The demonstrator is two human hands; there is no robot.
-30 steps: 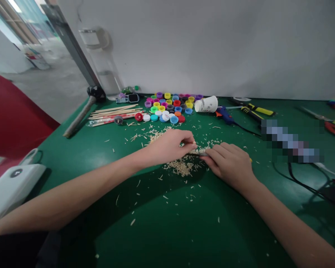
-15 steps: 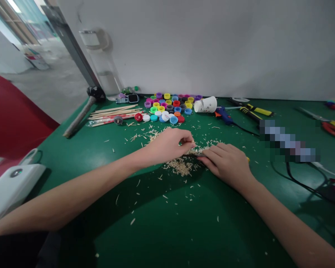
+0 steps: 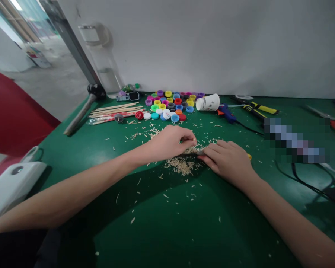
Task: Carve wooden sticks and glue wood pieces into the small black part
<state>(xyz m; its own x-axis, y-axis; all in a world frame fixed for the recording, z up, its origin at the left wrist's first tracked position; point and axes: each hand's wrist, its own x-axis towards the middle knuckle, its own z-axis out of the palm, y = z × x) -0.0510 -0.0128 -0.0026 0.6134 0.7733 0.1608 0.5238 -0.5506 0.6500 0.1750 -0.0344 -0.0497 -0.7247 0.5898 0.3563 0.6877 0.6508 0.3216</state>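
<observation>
My left hand point(image 3: 174, 140) is closed in a pinch above a heap of pale wood shavings point(image 3: 181, 165); whatever is between its fingertips is too small or hidden to tell. To its right, my right hand point(image 3: 227, 158) is wrapped round a knife with a thin dark blade point(image 3: 194, 154), which points left over the shavings towards my left hand. A small yellow end point(image 3: 249, 156) shows past the right hand's far side; the rest of the handle is covered. More loose shavings are scattered over the green table point(image 3: 156, 219).
Behind the hands lie many coloured bottle caps point(image 3: 178, 101), wooden chopsticks point(image 3: 114, 110), a paper cup point(image 3: 208, 102) on its side and a blue glue gun point(image 3: 227, 113). A hammer point(image 3: 82, 115) and a white power bank point(image 3: 15, 186) lie left; pliers point(image 3: 264, 108), scissors point(image 3: 321, 112) and cables right.
The view has shifted slightly. Both hands keep nearly the same place and hold, with the left hand still pinched close to the blade.
</observation>
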